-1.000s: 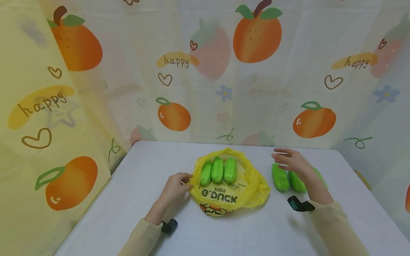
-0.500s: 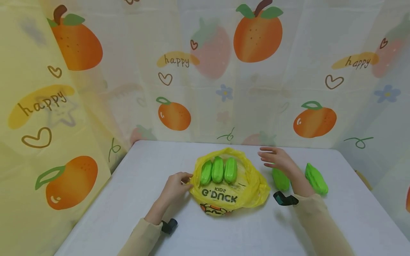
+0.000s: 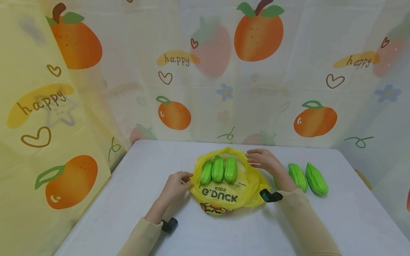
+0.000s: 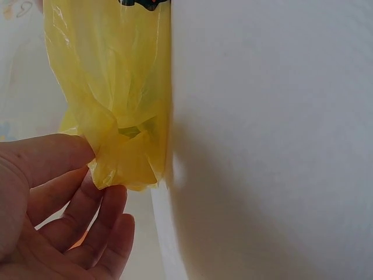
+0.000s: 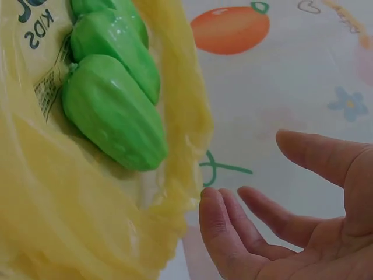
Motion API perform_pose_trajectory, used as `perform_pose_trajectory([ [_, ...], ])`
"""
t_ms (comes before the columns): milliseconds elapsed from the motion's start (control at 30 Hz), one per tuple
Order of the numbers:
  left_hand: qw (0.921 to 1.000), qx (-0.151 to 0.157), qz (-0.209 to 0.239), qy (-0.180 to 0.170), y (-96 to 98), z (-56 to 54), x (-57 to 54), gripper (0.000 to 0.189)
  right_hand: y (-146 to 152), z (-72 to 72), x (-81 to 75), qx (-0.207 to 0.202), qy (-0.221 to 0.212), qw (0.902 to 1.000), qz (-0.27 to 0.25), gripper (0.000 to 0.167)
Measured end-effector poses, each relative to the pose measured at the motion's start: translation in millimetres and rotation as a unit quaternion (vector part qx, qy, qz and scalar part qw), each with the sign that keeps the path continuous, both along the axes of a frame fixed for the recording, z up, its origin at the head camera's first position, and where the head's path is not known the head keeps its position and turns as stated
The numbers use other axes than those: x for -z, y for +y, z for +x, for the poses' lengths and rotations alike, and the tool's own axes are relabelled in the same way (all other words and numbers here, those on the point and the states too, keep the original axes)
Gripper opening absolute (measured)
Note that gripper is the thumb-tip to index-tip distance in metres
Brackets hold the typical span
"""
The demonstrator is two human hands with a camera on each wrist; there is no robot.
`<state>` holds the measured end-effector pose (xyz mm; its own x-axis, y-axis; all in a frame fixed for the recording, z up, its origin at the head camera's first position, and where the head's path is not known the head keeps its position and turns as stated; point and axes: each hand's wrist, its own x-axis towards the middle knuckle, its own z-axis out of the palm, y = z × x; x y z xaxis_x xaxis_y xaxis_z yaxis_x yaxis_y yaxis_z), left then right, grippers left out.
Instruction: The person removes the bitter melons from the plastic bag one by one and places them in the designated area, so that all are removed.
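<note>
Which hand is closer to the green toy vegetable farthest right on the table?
Right: the right hand hovers beside the yellow bag, left of that green toy vegetable; the left hand, farther, pinches the bag's left edge.

We see the left arm (image 3: 145, 229) slant up and rightward from the bottom of the head view, its beige sleeve (image 3: 138, 239) stopping at the wrist (image 3: 155, 214). The left hand (image 3: 174, 186) pinches, thumb (image 4: 52, 157) set against bent fingers (image 4: 113, 219), the outer ones fanned out below. We see the right arm (image 3: 300, 215) lean the other way, up and leftward, similarly sleeved. The right hand (image 3: 264, 160) is relaxed, its fingers gently bent, with gaps between them, and pointing leftward in both our views of it
</note>
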<state>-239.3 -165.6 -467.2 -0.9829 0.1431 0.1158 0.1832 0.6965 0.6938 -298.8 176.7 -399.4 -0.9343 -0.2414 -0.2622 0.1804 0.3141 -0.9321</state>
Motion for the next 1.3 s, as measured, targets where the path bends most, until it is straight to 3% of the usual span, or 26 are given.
perform_pose_trajectory([
  [300, 1.0000, -0.002, 0.000, 0.000, 0.8, 0.4, -2.3, 0.032, -21, -6.5, 10.1, -0.006, -0.018, 0.9997, -0.017, 0.054],
  [600, 1.0000, 0.002, -0.003, 0.000, 1.5, 1.1, -2.7, 0.031, -33, -12.5, 24.7, 0.010, -0.030, 0.9995, 0.007, 0.055],
  [1300, 0.9999, 0.003, -0.012, 0.001, 0.7, 0.6, 0.8, 0.031, -43, -9.2, 47.4, 0.018, -0.054, 0.9979, 0.030, 0.057],
])
